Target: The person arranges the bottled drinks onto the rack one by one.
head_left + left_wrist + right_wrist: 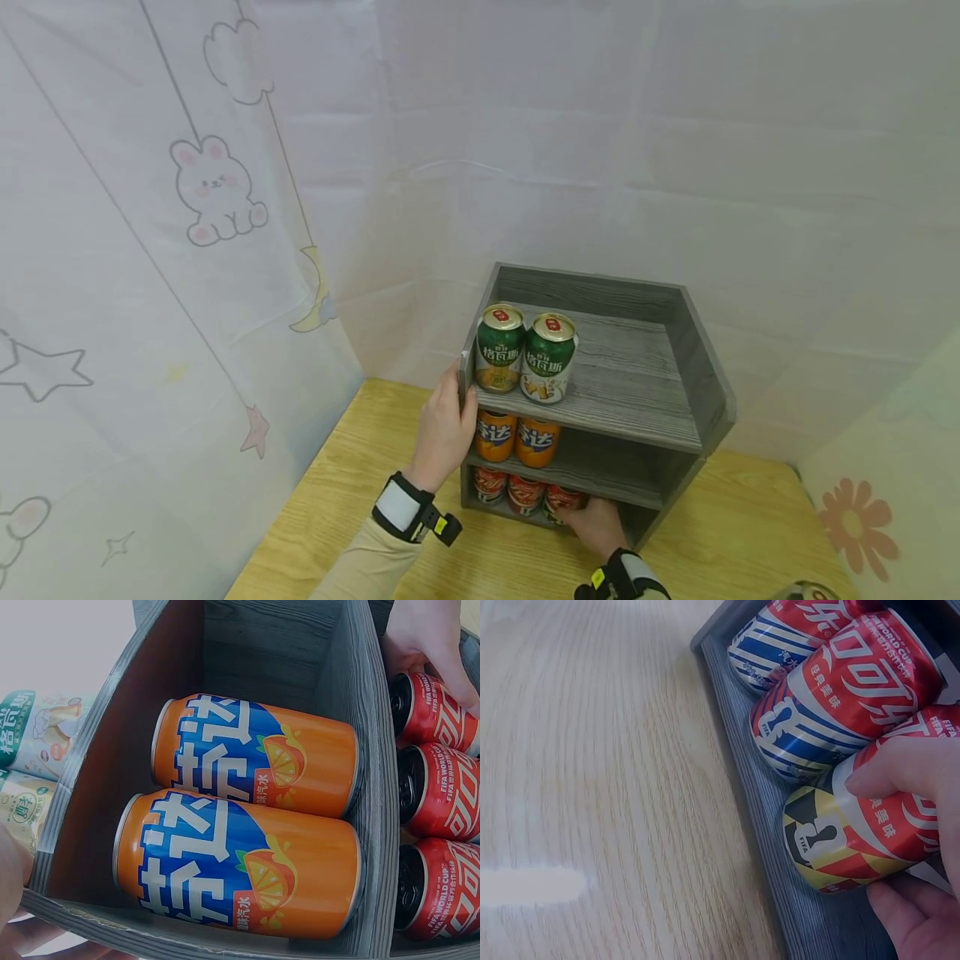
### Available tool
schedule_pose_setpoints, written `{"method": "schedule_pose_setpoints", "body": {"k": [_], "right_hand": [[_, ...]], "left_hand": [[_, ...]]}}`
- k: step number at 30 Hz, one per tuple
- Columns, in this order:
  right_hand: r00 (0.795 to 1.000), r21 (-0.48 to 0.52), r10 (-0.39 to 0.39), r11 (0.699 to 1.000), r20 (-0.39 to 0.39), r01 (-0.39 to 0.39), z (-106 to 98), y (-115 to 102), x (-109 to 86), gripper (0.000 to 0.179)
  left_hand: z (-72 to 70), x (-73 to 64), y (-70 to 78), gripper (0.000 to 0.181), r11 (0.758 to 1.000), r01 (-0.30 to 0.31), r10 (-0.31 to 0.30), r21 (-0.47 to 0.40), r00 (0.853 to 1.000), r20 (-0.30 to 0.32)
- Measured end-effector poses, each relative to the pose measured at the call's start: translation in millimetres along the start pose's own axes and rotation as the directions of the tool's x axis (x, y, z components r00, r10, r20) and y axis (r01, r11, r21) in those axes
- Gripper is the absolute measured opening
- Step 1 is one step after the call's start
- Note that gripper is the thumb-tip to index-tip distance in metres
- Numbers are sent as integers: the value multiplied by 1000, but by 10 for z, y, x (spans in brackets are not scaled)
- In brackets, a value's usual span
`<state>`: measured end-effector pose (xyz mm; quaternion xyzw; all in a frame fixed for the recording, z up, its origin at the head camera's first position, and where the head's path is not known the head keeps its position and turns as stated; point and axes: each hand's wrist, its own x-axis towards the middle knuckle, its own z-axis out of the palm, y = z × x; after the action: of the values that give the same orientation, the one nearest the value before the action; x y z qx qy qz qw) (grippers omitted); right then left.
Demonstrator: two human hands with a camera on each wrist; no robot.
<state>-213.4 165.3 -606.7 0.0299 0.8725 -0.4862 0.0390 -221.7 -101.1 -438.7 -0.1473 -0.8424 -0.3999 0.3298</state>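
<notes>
A grey wooden shelf (615,429) with three levels stands on the table. My right hand (597,527) grips the rightmost red cola can (826,840) on the bottom level, thumb on one side and fingers on the other. Two more red cola cans (840,697) stand beside it to the left. My left hand (444,429) holds the shelf's left side panel, its fingertips partly hidden behind the panel. Two orange soda cans (240,862) are on the middle level. On the top level, two green-topped cans (550,358) stand at the left.
The wooden table (480,558) extends in front of and beside the shelf. Another can (808,592) shows only its top at the lower right edge. A pale patterned cloth (600,167) hangs behind the shelf and along the sides.
</notes>
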Motion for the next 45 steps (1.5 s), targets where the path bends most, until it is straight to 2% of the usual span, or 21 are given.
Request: {"method": "schedule_pose_setpoints", "body": {"k": [6,10,14,18,22,26,33,37,41,45], "right_hand": [[999,-34,45,998,19,-44,17,115,-21,78],[992,-71,120,991,28,-117,29,213,-56,91],[987,-57,160,986,27,-159,0,243,-112,98],[996,-33,84,996,21,-83,-80,263,-229,99],[999,30,-6,1000,44,4,-184,376,-357,99],[998,79,-33,996,54,29,-290,458,-477,95],[998,11,41,999,42,-42,-484,493,-628,95],[998,2,53,999,19,-53,-641,532,-710,94],[994,57,109,992,30,-111,-838,608,-790,97],[983,144,182,972,36,-185,-1057,802,-852,104]], "left_hand": [[-2,-14,12,46,1000,3,-3,13,1000,10],[-2,-16,9,46,1000,6,-6,10,1000,14],[-3,-11,2,47,1000,10,-10,-2,1000,13],[-7,-7,-1,47,1000,7,-7,-5,1000,11],[-16,-3,1,47,1000,10,-10,-3,1000,10],[-27,-2,8,47,1000,12,-12,-1,1000,10],[-32,7,20,46,1000,2,-2,4,1000,6],[-27,9,24,46,1000,3,-3,5,1000,8],[-25,9,24,47,1000,3,-3,3,1000,7],[-25,9,16,46,1000,-1,1,5,1000,5]]}}
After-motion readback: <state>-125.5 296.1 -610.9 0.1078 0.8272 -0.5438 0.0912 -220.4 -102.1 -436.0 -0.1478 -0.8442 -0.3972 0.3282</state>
